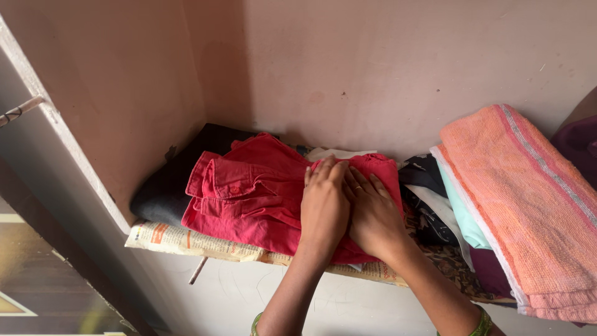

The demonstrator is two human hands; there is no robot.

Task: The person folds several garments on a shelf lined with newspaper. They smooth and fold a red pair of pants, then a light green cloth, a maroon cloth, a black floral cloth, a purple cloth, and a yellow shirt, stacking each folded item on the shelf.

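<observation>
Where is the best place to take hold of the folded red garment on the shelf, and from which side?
Probably the front edge of the red garment, from the open shelf front: it overhangs the newspaper there. Walls block back and left; left hand and right hand press its right part.

Folded red garment point(255, 193) — flat on shelf

Shelf layout — hands on folded garment

Both hands, left hand point(323, 208) beside right hand point(372, 214), lie flat on the red folded cotton garment point(249, 193), atop the dark folded cloth point(168, 186) and newspaper sheet lining point(186, 241); the orange striped terry towel point(528, 205) stacks right — wall behind.
</observation>
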